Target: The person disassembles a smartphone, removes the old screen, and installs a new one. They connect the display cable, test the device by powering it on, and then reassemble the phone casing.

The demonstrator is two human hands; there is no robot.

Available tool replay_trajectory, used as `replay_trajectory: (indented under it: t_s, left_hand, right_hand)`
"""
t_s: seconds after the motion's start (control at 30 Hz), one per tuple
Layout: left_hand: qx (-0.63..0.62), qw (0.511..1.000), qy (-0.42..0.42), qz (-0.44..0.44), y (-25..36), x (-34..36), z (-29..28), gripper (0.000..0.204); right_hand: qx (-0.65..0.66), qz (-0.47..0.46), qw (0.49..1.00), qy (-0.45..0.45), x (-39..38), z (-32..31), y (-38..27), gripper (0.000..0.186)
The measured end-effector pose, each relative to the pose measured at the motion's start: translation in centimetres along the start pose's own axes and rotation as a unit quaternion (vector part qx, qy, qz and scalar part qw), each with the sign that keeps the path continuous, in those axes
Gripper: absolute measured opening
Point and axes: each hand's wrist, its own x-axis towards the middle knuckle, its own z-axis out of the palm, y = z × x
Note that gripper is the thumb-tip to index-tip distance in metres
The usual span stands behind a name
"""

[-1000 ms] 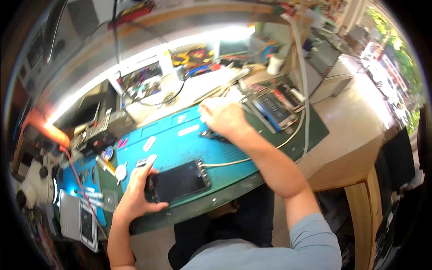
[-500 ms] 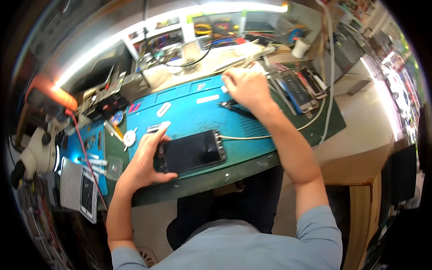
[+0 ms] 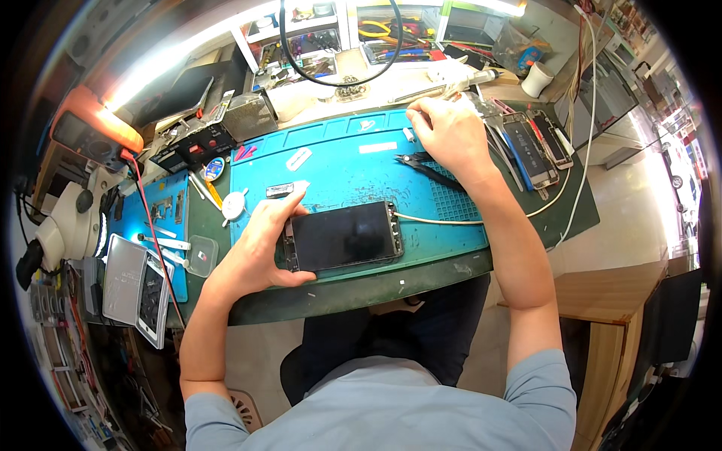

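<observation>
A phone [image 3: 342, 237] with a dark screen and exposed parts at both ends lies on the blue work mat [image 3: 342, 188]. My left hand [image 3: 259, 244] grips its left end, thumb along the near edge and fingers at the far edge. A white cable [image 3: 440, 221] meets the phone's right end. At the mat's far edge, my right hand [image 3: 451, 135] is closed, fingertips pressed together; whatever they may hold is hidden. Just beneath that hand lie black-handled cutting pliers [image 3: 430, 170] and a small white piece [image 3: 408, 135].
Opened phone bodies [image 3: 529, 150] and tweezers [image 3: 505, 156] lie on the right. A reel-like white disc [image 3: 235, 205], a clear box [image 3: 202, 256] and an orange multimeter [image 3: 96, 129] stand left. A black cable loop [image 3: 342, 81] hangs over the back, before tool-filled shelves.
The whole view has shifted, so the bench sits farther right and looks sharper. My left hand stays on the phone, and my right hand remains closed by the mat's far edge.
</observation>
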Motion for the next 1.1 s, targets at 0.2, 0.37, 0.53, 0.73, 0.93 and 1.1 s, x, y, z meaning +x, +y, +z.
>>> replay_trajectory:
  t_s: [0.2, 0.37, 0.53, 0.73, 0.93, 1.1]
  left_hand:
    - [0.013, 1.0, -0.005, -0.024, 0.0, -0.2, -0.3, 0.121]
    - [0.005, 1.0, -0.001, -0.011, -0.1, 0.3, 0.2, 0.122]
    - [0.002, 1.0, 0.002, -0.006, -0.4, -0.1, 0.3, 0.123]
    - [0.007, 1.0, -0.001, -0.008, -0.3, -0.1, 0.2, 0.123]
    - [0.004, 1.0, -0.002, 0.001, -0.1, 0.3, 0.2, 0.123]
    - [0.006, 1.0, 0.011, 0.008, -0.7, -0.5, 0.4, 0.125]
  right_hand:
    - [-0.054, 0.005, 0.998, -0.032, -0.4, 0.9, 0.3, 0.039]
    - [0.002, 0.009, 1.0, 0.007, -0.3, 0.8, 0.6, 0.022]
    - [0.033, 0.014, 0.999, 0.006, -0.5, 0.7, 0.3, 0.02]
    - [0.032, 0.028, 0.999, -0.01, -0.5, 0.5, 0.0, 0.02]
    - [0.037, 0.03, 0.999, -0.008, -0.3, 0.2, 0.3, 0.021]
    - [0.016, 0.026, 0.999, -0.012, -0.3, 0.5, -0.2, 0.023]
